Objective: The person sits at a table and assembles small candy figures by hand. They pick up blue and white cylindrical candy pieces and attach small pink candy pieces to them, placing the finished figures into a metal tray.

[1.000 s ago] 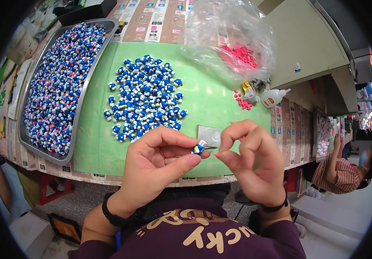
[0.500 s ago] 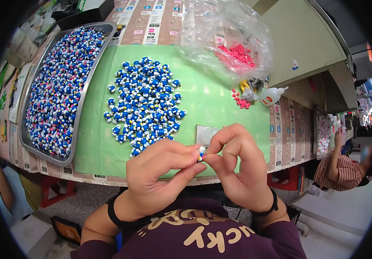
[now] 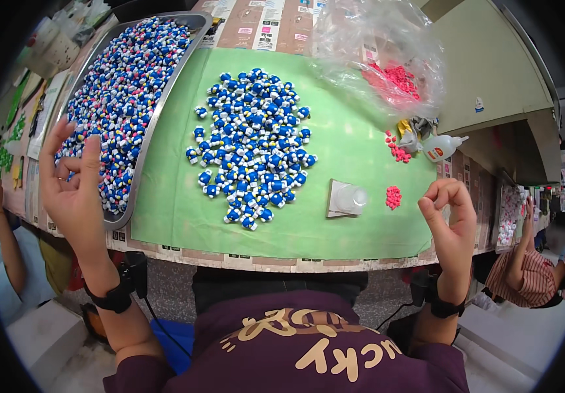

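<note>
My left hand (image 3: 73, 190) is raised at the left, by the near rim of a long metal tray (image 3: 139, 171) heaped with small blue, white and pink figurines. Its fingers are spread and I see nothing in it. My right hand (image 3: 449, 226) hovers off the green mat's (image 3: 335, 144) right near corner, fingers curled with thumb and forefinger touching, and nothing visible between them. On the mat between my hands lies a pile of blue and white figurines (image 3: 253, 141). A small heap of pink pieces (image 3: 394, 196) sits nearest my right hand.
A small clear cup on a white square (image 3: 348, 198) stands near the mat's front. A clear bag holding pink pieces (image 3: 387, 62), a glue bottle (image 3: 443, 147) and more pink bits (image 3: 398, 154) lie at the back right. Other people sit at the far right (image 3: 531, 275) and lower left (image 3: 0, 255).
My hands were together in front of me, pressing on one blue figurine. They have now swung apart, left toward the tray and right past the mat's corner, and the figurine is no longer seen.
</note>
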